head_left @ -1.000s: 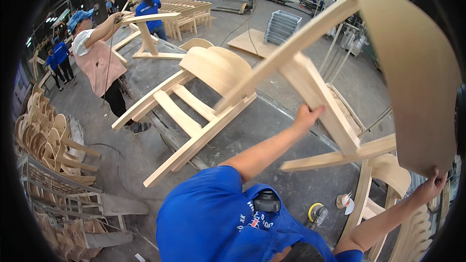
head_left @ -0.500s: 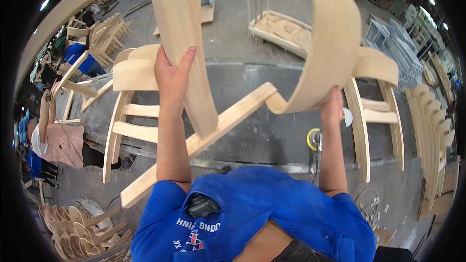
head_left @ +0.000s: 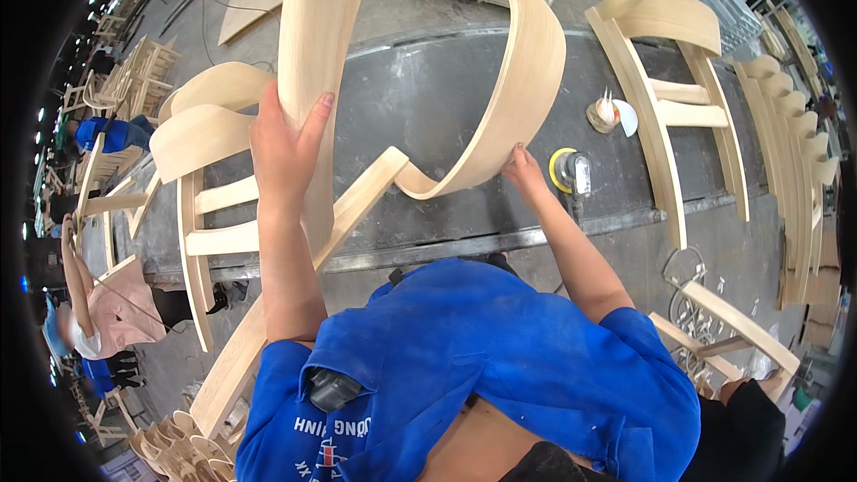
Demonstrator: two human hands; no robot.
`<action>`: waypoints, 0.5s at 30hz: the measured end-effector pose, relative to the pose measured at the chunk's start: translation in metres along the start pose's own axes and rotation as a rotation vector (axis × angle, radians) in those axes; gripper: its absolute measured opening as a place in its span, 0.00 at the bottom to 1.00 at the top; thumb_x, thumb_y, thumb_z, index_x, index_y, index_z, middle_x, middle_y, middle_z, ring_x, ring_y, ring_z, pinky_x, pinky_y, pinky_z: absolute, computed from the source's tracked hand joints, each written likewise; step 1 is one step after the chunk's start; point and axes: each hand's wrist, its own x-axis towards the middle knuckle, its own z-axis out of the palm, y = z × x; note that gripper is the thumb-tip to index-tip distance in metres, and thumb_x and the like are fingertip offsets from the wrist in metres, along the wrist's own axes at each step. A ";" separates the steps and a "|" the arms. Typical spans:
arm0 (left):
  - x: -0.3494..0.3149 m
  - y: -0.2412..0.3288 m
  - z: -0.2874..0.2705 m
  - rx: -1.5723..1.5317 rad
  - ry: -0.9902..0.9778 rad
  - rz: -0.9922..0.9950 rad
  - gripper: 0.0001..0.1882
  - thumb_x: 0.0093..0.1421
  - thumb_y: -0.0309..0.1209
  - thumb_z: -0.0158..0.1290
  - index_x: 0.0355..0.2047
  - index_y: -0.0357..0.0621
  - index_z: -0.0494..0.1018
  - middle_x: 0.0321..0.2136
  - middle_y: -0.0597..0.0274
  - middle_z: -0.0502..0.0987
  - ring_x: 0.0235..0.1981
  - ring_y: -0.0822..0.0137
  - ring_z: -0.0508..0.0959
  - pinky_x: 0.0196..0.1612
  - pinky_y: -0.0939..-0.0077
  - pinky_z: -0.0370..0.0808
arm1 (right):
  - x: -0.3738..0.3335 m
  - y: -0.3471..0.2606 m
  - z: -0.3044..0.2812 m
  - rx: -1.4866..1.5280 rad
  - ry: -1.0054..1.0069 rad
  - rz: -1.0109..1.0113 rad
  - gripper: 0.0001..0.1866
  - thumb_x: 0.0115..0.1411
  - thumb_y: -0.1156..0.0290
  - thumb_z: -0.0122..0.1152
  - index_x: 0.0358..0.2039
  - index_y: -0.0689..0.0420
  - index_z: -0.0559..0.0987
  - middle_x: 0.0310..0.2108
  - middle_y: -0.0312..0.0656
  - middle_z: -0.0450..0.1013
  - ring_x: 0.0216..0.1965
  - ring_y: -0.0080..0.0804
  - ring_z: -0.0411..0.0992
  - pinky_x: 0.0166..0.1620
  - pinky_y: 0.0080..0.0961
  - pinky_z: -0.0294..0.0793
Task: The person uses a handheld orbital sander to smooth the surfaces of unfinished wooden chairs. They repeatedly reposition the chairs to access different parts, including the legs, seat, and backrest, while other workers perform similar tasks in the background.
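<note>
Furniture workshop, unfinished wooden chairs (head_left: 669, 80), workbench (head_left: 428, 107)

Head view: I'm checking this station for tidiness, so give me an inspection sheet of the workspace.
Surface: grey bench, worn and dusty, bare in the middle.
Job's things: pale wooden chair frame held up over the bench, its curved backrest to the right.
Clutter: yellow sander and a small cup on the bench; two more chair frames lying on it, one left, one right.
Hands: left hand grips a flat upright part; right hand holds the curved backrest's lower edge.
Cables: one thin cable on the floor beyond the bench.
Surroundings: stacked chair parts at right, other workers at left.
</note>
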 end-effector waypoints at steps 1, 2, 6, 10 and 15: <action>-0.001 0.001 0.003 -0.022 -0.019 0.009 0.22 0.57 0.38 0.59 0.43 0.33 0.69 0.31 0.47 0.79 0.31 0.55 0.81 0.35 0.67 0.74 | -0.002 -0.002 -0.001 -0.010 0.007 0.013 0.38 0.66 0.43 0.44 0.64 0.62 0.56 0.60 0.47 0.62 0.57 0.39 0.65 0.56 0.38 0.65; -0.001 0.003 0.006 0.027 -0.018 0.009 0.21 0.57 0.37 0.59 0.43 0.33 0.69 0.30 0.48 0.79 0.30 0.54 0.81 0.34 0.67 0.74 | -0.005 -0.006 -0.001 -0.018 0.018 0.015 0.38 0.66 0.43 0.44 0.64 0.63 0.56 0.60 0.48 0.62 0.57 0.39 0.65 0.56 0.37 0.65; -0.013 0.012 0.009 0.037 -0.054 -0.004 0.20 0.58 0.34 0.59 0.45 0.34 0.69 0.32 0.50 0.78 0.32 0.59 0.79 0.37 0.70 0.74 | -0.012 -0.039 -0.005 -0.190 0.140 -0.128 0.39 0.65 0.48 0.51 0.64 0.63 0.54 0.62 0.51 0.58 0.59 0.39 0.62 0.59 0.36 0.62; -0.031 0.020 0.007 0.053 -0.104 -0.047 0.19 0.57 0.31 0.59 0.46 0.34 0.69 0.32 0.52 0.79 0.34 0.64 0.79 0.38 0.72 0.74 | -0.003 -0.095 -0.009 -0.207 0.341 -0.501 0.47 0.56 0.49 0.64 0.64 0.65 0.53 0.60 0.56 0.58 0.61 0.43 0.59 0.61 0.36 0.59; -0.048 0.021 0.007 0.013 -0.052 0.040 0.19 0.55 0.29 0.60 0.44 0.33 0.69 0.30 0.50 0.79 0.30 0.60 0.80 0.35 0.71 0.74 | -0.002 -0.146 -0.015 -0.341 0.460 -0.687 0.56 0.46 0.45 0.71 0.65 0.63 0.52 0.62 0.61 0.53 0.63 0.52 0.55 0.63 0.41 0.56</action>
